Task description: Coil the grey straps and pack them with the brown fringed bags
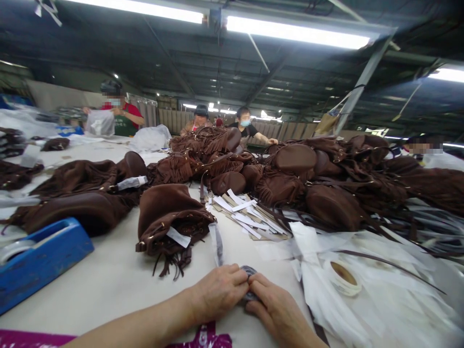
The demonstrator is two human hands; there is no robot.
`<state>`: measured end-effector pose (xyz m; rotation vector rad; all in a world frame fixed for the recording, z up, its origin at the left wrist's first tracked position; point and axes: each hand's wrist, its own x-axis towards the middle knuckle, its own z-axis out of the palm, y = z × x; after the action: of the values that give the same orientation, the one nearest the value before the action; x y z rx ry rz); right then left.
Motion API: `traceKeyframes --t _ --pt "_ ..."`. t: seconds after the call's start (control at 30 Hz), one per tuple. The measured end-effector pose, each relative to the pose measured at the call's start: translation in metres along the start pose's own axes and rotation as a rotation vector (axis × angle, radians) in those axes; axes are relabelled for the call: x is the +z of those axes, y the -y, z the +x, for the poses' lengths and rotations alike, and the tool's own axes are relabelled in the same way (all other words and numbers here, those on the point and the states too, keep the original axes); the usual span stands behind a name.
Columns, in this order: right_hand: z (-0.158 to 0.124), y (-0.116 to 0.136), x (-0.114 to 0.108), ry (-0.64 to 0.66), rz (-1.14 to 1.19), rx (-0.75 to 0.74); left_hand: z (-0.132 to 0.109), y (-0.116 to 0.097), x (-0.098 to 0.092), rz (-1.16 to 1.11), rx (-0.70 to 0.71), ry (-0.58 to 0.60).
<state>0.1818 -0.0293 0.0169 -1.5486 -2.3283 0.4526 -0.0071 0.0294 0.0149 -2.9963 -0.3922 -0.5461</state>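
My left hand (pixel 221 290) and my right hand (pixel 271 304) meet at the near edge of the white table (pixel 108 275). Both pinch a small grey item (pixel 249 271) between their fingertips; I cannot make out what it is. Just beyond them lies a brown suede fringed bag (pixel 170 217) with a white tag on it, and a pale strip (pixel 216 244) runs from the bag toward my hands.
A large heap of brown fringed bags (pixel 308 179) covers the middle and right. White paper strips (pixel 250 212) lie fanned out ahead. A tape roll (pixel 342 276) rests on white sheets at right, a blue tape dispenser (pixel 39 256) at left. Several people work at the far side.
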Motion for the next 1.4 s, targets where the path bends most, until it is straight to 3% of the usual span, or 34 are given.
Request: traceKeyframes --t 0.17,0.3,0.43,0.67,0.8,0.97,1.07,1.23,1.33,1.4 --pt "-0.005 -0.004 0.011 -0.094 -0.065 -0.051 0.003 -0.005 0.008 0.061 -0.016 -0.047" --pt "-0.009 -0.006 0.038 -0.237 -0.206 0.012 0.002 -0.005 0.013 0.04 -0.042 -0.071" --pt "-0.004 -0.008 0.053 -0.295 -0.175 0.058 0.001 -0.004 0.014 0.008 -0.071 -0.077" --pt "0.0 -0.005 0.019 -0.119 0.099 0.01 -0.001 0.012 0.003 -0.127 -0.073 -0.09" --pt "0.001 -0.011 -0.002 -0.022 0.201 -0.135 -0.005 0.027 -0.003 -0.178 0.017 -0.092" --pt "0.008 -0.017 -0.02 0.077 0.189 -0.173 -0.003 0.031 0.007 -0.297 -0.125 -0.051" --pt "0.01 -0.009 -0.016 0.088 0.101 -0.082 0.0 0.024 0.015 -0.31 -0.211 -0.08" --pt "0.009 -0.003 0.021 -0.109 -0.002 0.108 0.002 0.016 0.017 -0.256 -0.29 -0.08" --pt "0.01 -0.01 0.027 -0.138 0.013 0.033 -0.002 0.026 0.008 -0.277 -0.214 -0.038" --pt "0.013 -0.014 0.019 -0.078 0.033 -0.048 -0.008 0.041 0.001 -0.29 -0.141 -0.022"
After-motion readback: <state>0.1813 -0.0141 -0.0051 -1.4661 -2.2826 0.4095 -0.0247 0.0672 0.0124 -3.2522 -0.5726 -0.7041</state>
